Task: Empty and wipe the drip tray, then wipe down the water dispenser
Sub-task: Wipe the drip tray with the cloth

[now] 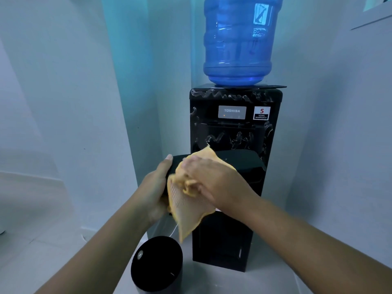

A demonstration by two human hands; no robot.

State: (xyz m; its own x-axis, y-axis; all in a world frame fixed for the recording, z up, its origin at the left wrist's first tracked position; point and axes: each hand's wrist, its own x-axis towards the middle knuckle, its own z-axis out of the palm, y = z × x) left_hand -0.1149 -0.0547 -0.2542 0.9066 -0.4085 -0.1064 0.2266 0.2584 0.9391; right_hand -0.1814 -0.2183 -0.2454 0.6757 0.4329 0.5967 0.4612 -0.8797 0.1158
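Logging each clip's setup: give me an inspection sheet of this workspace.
Surface: pale grey floor, water dispenser standing on it.
Job's things: dispenser black, blue bottle on top; drip tray out, held in front of it; yellow cloth on the tray.
Clutter: black round container beside the dispenser's base.
Grippers: left hand grips the tray's end; right hand holds the cloth against it.
Cables: thin white cord above the container.
Surroundings: pale walls, a corner.

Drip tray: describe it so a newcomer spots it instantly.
Find the black water dispenser with the blue bottle on top. In front of it, the left hand grips the black drip tray, the right hand holding a yellow cloth against it. Unlike the round black bin below, it is held in the air.
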